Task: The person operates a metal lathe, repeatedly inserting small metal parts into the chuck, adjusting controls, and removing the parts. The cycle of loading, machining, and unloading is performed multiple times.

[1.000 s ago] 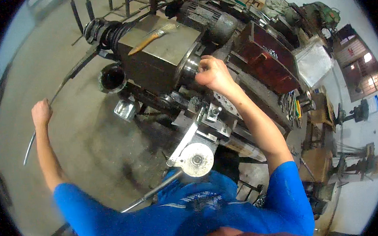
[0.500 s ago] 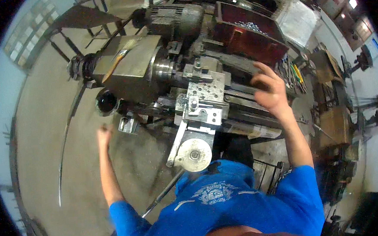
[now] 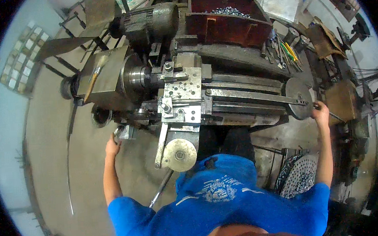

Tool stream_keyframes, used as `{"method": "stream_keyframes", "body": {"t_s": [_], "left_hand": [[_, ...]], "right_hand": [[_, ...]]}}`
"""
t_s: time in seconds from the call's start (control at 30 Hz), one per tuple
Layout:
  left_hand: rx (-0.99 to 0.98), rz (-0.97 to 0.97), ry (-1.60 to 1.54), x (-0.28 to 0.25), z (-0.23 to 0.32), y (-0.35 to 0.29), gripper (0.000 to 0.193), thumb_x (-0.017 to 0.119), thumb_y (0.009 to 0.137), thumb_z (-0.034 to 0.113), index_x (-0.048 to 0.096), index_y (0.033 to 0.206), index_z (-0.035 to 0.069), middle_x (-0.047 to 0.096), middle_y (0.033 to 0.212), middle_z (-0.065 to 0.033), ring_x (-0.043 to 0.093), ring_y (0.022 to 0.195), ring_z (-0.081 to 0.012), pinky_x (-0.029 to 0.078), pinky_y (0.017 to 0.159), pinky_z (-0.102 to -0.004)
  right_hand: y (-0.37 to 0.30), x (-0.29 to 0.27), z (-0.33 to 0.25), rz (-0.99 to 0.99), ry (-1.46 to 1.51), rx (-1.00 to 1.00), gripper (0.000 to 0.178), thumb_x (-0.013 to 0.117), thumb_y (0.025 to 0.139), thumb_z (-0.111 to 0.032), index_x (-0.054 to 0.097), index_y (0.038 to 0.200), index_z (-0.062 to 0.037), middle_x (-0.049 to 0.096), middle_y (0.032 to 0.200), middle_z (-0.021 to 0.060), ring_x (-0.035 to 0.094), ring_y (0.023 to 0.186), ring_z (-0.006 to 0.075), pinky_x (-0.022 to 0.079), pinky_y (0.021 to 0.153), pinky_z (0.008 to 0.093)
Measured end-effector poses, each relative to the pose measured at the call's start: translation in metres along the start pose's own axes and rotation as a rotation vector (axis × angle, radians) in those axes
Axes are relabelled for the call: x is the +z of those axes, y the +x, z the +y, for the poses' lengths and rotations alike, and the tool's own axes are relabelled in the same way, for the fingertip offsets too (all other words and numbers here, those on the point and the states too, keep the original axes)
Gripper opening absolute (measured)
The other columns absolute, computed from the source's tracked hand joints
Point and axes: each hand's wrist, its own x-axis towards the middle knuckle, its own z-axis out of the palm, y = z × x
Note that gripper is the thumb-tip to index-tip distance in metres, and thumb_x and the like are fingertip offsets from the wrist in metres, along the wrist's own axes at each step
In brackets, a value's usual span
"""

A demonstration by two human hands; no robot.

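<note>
A small lathe-like machine stands before me, with a pitted tool-post block point(image 3: 182, 88) on its slide and a round metal handwheel point(image 3: 179, 155) nearest my body. At its right end my right hand point(image 3: 322, 111) is closed around a short dark handle at the rim of a grey disc point(image 3: 298, 100). On the left, my left hand point(image 3: 112, 146) is closed at the edge of a small shiny metal box point(image 3: 127, 131) under the headstock. What its fingertips grip is too small to tell. Left of the tool post sits the bright chuck point(image 3: 138, 78).
A dark red box point(image 3: 231, 31) with small metal pieces stands behind the bed. Several hand tools point(image 3: 283, 54) lie at the back right. A brush point(image 3: 95, 80) rests on the headstock cover. A perforated basket point(image 3: 297, 176) of small parts is beside my right arm.
My right hand has moved from above the bed to the disc's handle, where it has closed. My left hand has come to the small metal box. The whole view has shifted to the right.
</note>
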Motion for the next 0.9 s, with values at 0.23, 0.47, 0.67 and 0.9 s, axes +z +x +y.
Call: {"method": "stream_keyframes", "body": {"t_s": [0.23,0.47,0.67,0.9], "left_hand": [[0.162,-0.304,0.319,-0.11,0.084,-0.099,0.048,0.067,0.071,0.021,0.055,0.114,0.007,0.062,0.078,-0.0167,0.06,0.075,-0.0318,0.047,0.066,-0.0401],[0.922,0.314,0.421,-0.238,0.334,-0.18,0.048,0.062,0.068,0.009,0.049,0.114,0.001,0.057,0.091,-0.014,0.055,0.088,-0.0288,0.043,0.084,-0.0397],[1.586,0.556,-0.38,-0.175,0.467,-0.261,0.023,0.055,0.069,0.016,0.055,0.088,0.001,0.056,0.083,-0.0119,0.055,0.079,-0.026,0.043,0.083,-0.043],[2.101,0.248,-0.146,-0.18,0.45,-0.281,0.021,0.059,0.07,0.019,0.059,0.086,0.004,0.06,0.08,-0.0117,0.059,0.076,-0.0262,0.047,0.079,-0.0441]], "right_hand": [[0.046,0.004,0.14,-0.127,-0.637,0.126,0.056,0.061,0.067,-0.012,0.048,0.121,-0.008,0.052,0.117,0.0151,0.051,0.105,0.0335,0.043,0.087,0.0389],[0.071,0.018,0.149,-0.12,-0.788,0.073,0.044,0.055,0.072,-0.017,0.05,0.113,-0.0023,0.056,0.102,0.0196,0.054,0.096,0.0361,0.044,0.082,0.043],[-0.015,0.012,0.101,-0.16,-0.812,0.192,0.043,0.052,0.081,-0.022,0.047,0.118,-0.0029,0.057,0.109,0.0181,0.057,0.099,0.0298,0.046,0.082,0.0404],[-0.144,-0.053,-0.121,-0.147,0.105,0.39,0.046,0.057,0.077,-0.025,0.048,0.118,-0.0042,0.059,0.105,0.0158,0.058,0.095,0.0274,0.047,0.08,0.0395]]}}
